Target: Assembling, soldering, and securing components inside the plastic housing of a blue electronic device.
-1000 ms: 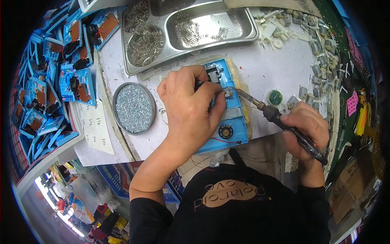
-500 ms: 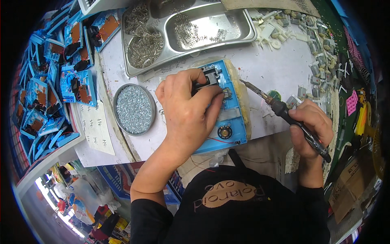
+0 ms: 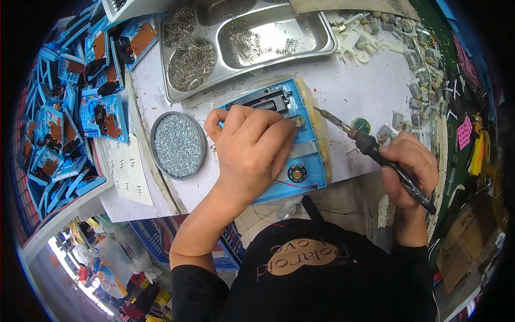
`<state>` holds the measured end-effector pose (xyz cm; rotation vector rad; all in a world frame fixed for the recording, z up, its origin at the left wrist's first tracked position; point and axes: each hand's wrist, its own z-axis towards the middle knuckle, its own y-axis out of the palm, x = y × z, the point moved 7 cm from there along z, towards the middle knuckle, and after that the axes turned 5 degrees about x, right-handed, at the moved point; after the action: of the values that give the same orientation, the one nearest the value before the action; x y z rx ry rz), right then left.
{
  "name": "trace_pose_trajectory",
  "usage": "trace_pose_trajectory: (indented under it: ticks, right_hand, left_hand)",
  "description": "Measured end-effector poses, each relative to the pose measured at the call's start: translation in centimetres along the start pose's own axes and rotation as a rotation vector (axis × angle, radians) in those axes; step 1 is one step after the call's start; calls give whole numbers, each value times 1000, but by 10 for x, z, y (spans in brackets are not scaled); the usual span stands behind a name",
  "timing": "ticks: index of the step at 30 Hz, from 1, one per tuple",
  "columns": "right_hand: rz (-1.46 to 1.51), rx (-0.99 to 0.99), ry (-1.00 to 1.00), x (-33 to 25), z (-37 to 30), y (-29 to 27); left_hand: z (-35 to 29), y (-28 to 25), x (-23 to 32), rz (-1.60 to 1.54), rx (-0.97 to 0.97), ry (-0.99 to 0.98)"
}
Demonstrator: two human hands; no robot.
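Observation:
A blue plastic toy casing lies open side up on a pale yellow pad, with a small round speaker near its lower end. My left hand rests over the casing, its fingers bent and pinched together near a small metal part. Whatever sits between those fingertips is hidden. Above the knuckles shows a black plastic mechanism set in the casing. Closed round the black handle of a soldering iron, my right hand holds it to the right, its tip pointing at the casing without touching.
A round dish of small silvery pieces stands left of my left hand. Behind is a metal compartment tray with springs. Several blue casings are heaped at far left. Small motors and white plastic parts lie at the back right.
My left fingers have shifted slightly and settled lower, uncovering more of the black mechanism. The soldering iron has moved a little to the left.

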<state>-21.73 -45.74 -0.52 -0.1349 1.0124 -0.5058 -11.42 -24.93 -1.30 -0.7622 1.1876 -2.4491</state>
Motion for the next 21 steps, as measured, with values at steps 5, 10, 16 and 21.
trace_pose_trajectory:
  ticks: [5, 10, 16, 21]
  right_hand:
    - [21, -44, -10, -3, -4, 4]
    - [16, -92, -3, -4, -6, 7]
    - [28, -104, -7, -4, -8, 10]
    - [26, -103, 0, -3, -7, 12]
  left_hand:
    - [-1, 4, 2, 41, -6, -2]
    - [0, 4, 4, 47, -20, -12]
    - [-1, 5, 5, 56, -25, -1]
    - [-2, 6, 4, 33, -3, -15]
